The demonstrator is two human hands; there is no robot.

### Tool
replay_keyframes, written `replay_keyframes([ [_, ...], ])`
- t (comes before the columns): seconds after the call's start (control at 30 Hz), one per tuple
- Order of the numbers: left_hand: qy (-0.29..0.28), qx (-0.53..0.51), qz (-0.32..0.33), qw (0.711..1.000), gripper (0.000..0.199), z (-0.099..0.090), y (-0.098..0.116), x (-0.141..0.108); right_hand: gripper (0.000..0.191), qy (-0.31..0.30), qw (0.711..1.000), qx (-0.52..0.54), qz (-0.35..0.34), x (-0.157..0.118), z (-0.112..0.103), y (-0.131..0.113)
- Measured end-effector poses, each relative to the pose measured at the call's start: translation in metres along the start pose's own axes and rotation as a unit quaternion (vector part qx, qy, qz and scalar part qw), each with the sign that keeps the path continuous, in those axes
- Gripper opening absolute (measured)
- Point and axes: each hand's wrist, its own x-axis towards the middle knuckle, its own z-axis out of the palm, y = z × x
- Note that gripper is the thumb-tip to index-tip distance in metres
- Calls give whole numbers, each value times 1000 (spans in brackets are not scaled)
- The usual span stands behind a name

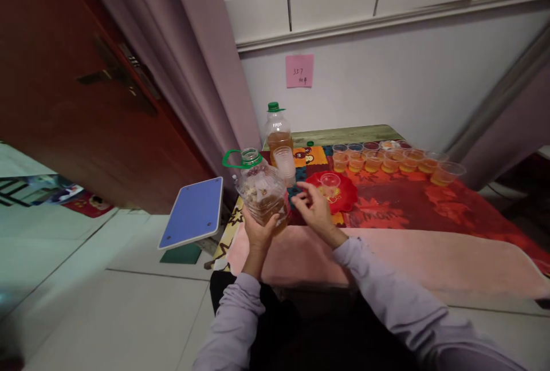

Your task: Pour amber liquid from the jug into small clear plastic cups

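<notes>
My left hand is wrapped round the lower part of a large clear plastic jug of brown liquid. The jug's mouth is uncapped, and a green carry handle sticks out from its neck. To the right of it, my right hand hovers with bent, spread fingers and holds nothing visible. Close by its fingertips stands a stack of clear plastic cups. One clear cup sits on a red scalloped plate just beyond that hand.
A second jug with a green cap stands behind the stack. Several cups of amber drink line the back right of the table. A loose green cap lies near the wall. A pink cloth covers the front edge; a blue stool stands left.
</notes>
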Motion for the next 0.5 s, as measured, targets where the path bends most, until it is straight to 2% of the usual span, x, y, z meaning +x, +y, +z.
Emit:
replay_keyframes([
  [0.1,0,-5,-12,1000,106,-1,2,-1,80,-8,997,54,50,-18,44,26],
  [0.17,4,1,-13,1000,106,-2,0,-1,87,-34,994,82,67,-25,57,42],
  [0.33,14,6,-20,1000,103,-7,-4,0,79,-68,994,71,39,-28,60,56],
  [0.5,1,30,-33,999,97,-10,10,4,75,-70,991,99,53,-23,61,52],
])
